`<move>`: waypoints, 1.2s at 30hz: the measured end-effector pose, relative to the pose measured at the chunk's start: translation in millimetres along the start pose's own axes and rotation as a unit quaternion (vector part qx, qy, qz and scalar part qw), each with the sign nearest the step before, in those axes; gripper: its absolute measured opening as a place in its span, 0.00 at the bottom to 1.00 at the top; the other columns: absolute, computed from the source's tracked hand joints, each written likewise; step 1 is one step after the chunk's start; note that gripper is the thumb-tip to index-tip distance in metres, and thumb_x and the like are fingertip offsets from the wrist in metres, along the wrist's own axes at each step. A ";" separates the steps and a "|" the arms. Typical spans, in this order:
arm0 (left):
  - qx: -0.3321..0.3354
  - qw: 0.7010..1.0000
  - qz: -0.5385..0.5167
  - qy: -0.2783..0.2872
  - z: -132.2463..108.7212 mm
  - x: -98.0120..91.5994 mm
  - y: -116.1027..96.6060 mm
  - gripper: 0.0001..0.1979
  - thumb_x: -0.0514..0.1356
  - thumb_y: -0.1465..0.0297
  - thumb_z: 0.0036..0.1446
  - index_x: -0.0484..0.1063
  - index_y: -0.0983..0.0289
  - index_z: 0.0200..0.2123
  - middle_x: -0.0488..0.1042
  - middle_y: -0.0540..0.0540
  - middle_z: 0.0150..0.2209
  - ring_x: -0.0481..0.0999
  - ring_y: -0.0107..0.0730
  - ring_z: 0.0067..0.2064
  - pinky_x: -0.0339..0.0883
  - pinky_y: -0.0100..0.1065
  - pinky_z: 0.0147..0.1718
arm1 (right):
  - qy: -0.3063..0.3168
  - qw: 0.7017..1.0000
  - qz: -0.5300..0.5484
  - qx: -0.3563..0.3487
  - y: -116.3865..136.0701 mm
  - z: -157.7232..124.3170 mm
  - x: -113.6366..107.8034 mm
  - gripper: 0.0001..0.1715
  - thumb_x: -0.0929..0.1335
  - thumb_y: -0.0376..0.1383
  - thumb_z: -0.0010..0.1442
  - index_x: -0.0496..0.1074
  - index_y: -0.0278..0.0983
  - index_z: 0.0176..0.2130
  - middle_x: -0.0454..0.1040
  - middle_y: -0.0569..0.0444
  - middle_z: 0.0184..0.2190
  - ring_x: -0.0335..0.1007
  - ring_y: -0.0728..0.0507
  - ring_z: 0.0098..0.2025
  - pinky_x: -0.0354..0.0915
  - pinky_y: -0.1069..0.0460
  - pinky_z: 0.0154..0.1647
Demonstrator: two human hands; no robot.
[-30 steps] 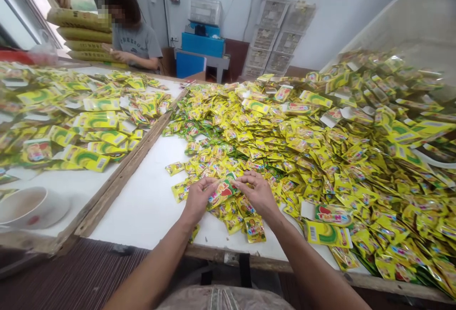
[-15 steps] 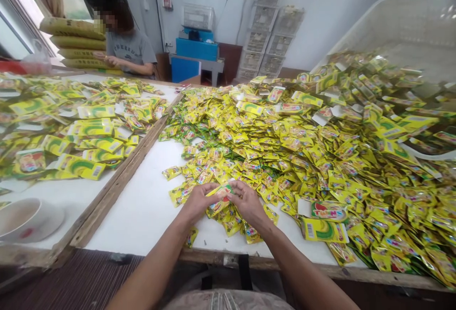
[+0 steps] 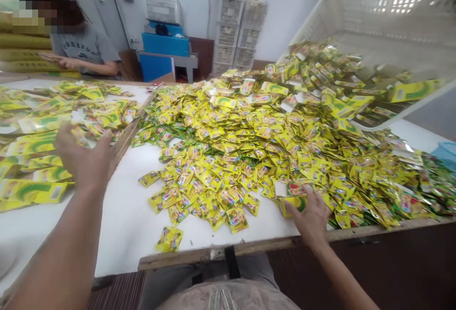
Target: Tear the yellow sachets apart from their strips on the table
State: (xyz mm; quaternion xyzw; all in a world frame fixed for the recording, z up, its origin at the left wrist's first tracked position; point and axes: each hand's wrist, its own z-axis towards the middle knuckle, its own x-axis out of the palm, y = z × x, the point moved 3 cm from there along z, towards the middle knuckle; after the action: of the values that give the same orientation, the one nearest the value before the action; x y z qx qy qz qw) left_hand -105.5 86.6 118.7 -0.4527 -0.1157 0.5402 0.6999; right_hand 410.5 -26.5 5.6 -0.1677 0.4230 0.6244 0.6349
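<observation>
My left hand point(image 3: 84, 158) is over the wooden divider's left side, fingers spread, with nothing visible in it. Beneath and beside it lie small yellow-green cartons point(image 3: 33, 193); one carton point(image 3: 44, 123) left of the fingers looks blurred. My right hand point(image 3: 311, 212) rests at two small cartons, thumb and fingers apart around them. The upper carton point(image 3: 297, 187) has red lettering and a white open flap; the lower yellow carton point(image 3: 297, 201) is partly covered by the thumb. Between my hands spread many small shiny yellow sachets point(image 3: 203, 191); one sachet point(image 3: 169, 239) lies apart near the front edge.
A wooden strip point(image 3: 124, 141) divides the white tabletop point(image 3: 123, 215). A tipped white basket point(image 3: 317, 11) spills cartons at the right. Across the table, a person in a grey shirt point(image 3: 83, 49) works beside stacked sacks point(image 3: 21, 42). Crates point(image 3: 228, 30) stand at the wall.
My hands have parted: the left went to the left-hand cartons, the right to the two cartons at right. The carton held between them has left my hands. The view has turned right.
</observation>
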 end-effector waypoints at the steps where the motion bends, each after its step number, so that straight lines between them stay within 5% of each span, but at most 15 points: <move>1: 0.003 1.000 -0.010 0.013 -9.1 6.7 -4.6 0.38 0.67 0.63 0.44 0.58 0.70 0.56 0.63 0.63 0.56 0.64 0.52 0.55 0.55 0.53 0.56 | 0.015 1.000 -0.004 0.007 -5.1 -2.5 5.2 0.34 0.64 0.52 0.53 0.65 0.33 0.51 0.65 0.35 0.50 0.58 0.27 0.55 0.57 0.32 0.50; 3: -0.026 0.993 -0.040 0.108 -46.9 27.0 -15.8 0.33 0.67 0.62 0.44 0.64 0.66 0.53 0.68 0.60 0.52 0.67 0.50 0.54 0.60 0.49 0.53 | 0.054 0.998 0.025 -0.003 -2.3 -6.5 15.2 0.32 0.64 0.48 0.54 0.63 0.34 0.53 0.67 0.38 0.48 0.61 0.31 0.52 0.61 0.36 0.49; 6: -0.096 0.942 -0.078 0.311 -122.3 56.3 -30.1 0.26 0.64 0.58 0.45 0.70 0.63 0.47 0.74 0.59 0.47 0.73 0.46 0.47 0.67 0.45 0.46 | 0.104 0.991 0.073 -0.045 15.4 -7.7 23.6 0.29 0.64 0.43 0.56 0.60 0.35 0.55 0.69 0.42 0.47 0.64 0.36 0.48 0.63 0.40 0.48; 10: -0.099 0.898 -0.088 0.420 -181.5 70.8 -36.8 0.18 0.61 0.59 0.47 0.74 0.62 0.40 0.78 0.58 0.41 0.76 0.42 0.44 0.68 0.41 0.45 | 0.126 0.984 0.074 -0.100 31.1 -5.5 22.6 0.32 0.65 0.43 0.55 0.59 0.36 0.57 0.66 0.42 0.50 0.61 0.35 0.52 0.60 0.40 0.52; 16: -0.110 0.882 -0.114 0.444 -197.7 76.5 -29.8 0.18 0.60 0.57 0.48 0.75 0.63 0.38 0.79 0.57 0.38 0.77 0.41 0.41 0.69 0.40 0.42 | 0.164 0.977 0.015 -0.134 58.3 5.9 20.5 0.32 0.64 0.31 0.53 0.60 0.38 0.57 0.65 0.43 0.51 0.59 0.36 0.52 0.58 0.43 0.49; 20: -0.134 0.883 -0.143 0.426 -199.6 74.1 -24.3 0.19 0.61 0.56 0.46 0.76 0.63 0.37 0.79 0.57 0.35 0.77 0.40 0.37 0.69 0.38 0.39 | 0.226 0.945 -0.064 -0.229 75.9 26.7 24.2 0.32 0.64 0.25 0.47 0.67 0.42 0.52 0.63 0.46 0.57 0.53 0.33 0.58 0.50 0.39 0.51; 24: -0.147 0.865 -0.198 0.437 -203.0 69.8 -26.9 0.17 0.62 0.56 0.48 0.76 0.62 0.35 0.79 0.56 0.33 0.76 0.39 0.35 0.68 0.36 0.37 | 0.240 0.941 0.025 -0.236 88.3 44.2 31.4 0.21 0.66 0.35 0.54 0.69 0.38 0.49 0.72 0.45 0.46 0.64 0.36 0.49 0.56 0.42 0.48; 29: -0.182 0.785 -0.299 0.510 -216.1 73.6 -41.5 0.19 0.61 0.55 0.49 0.75 0.63 0.37 0.78 0.56 0.36 0.76 0.39 0.39 0.68 0.36 0.40 | 0.217 0.938 0.227 -0.149 147.9 32.8 38.2 0.29 0.69 0.48 0.53 0.68 0.36 0.50 0.72 0.43 0.43 0.69 0.38 0.44 0.65 0.45 0.45; 33: -0.262 0.794 -0.331 0.437 -202.1 70.8 -32.2 0.21 0.62 0.52 0.48 0.73 0.65 0.33 0.76 0.53 0.27 0.75 0.36 0.31 0.69 0.34 0.32 | 0.312 0.872 0.314 -0.208 208.6 14.6 46.8 0.28 0.68 0.45 0.54 0.66 0.37 0.53 0.72 0.45 0.48 0.69 0.39 0.48 0.65 0.45 0.48; 36: -0.347 0.788 -0.370 0.350 -179.7 60.9 -11.9 0.25 0.65 0.54 0.45 0.68 0.63 0.42 0.75 0.51 0.26 0.75 0.34 0.28 0.68 0.33 0.28 | 0.317 0.865 0.299 -0.247 233.3 29.9 64.3 0.22 0.62 0.35 0.59 0.66 0.36 0.54 0.72 0.46 0.50 0.68 0.41 0.50 0.64 0.46 0.50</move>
State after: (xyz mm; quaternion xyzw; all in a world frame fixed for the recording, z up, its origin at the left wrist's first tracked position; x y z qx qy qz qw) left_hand 43.0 47.6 6.6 -0.7453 -0.2010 -0.0323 0.6349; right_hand 193.4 75.8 48.7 -0.3739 0.4632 0.7814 0.1872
